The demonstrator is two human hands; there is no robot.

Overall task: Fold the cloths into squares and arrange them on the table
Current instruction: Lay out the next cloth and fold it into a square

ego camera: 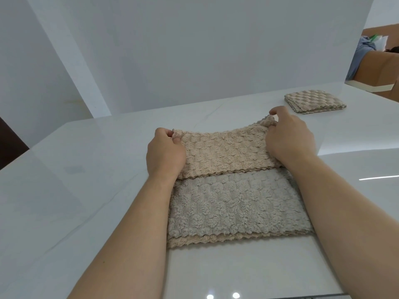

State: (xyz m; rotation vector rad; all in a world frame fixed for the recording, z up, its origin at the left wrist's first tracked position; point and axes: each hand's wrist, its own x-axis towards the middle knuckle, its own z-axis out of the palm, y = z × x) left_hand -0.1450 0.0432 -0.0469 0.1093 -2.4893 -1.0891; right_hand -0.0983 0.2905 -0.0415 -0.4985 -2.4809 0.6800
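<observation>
Counting two cloths and two hands: the cloth (233, 201) you're folding lies flat on the white table (86, 190) straight in front of you. A folded cloth (313, 102) sits as a neat square stack well apart at the far right, near the table's back edge. The near cloth is two-toned: a grey fleecy face on the near half, and a beige flap (224, 149) turned over on the far half. A beige edge also peeks out along the near hem. Your left hand (166, 152) pinches the flap's far-left corner between thumb and curled fingers. Your right hand (289, 137) pinches the far-right corner the same way, and that corner is lifted slightly. Both hands sit at the cloth's far edge, with your forearms running down its two sides and the right one covering part of the right edge. Can't tell whether the flap's middle touches the layer beneath. Top right, behind the table, are brown cardboard (375, 67) and a blurry blue sleeve (359, 57).
</observation>
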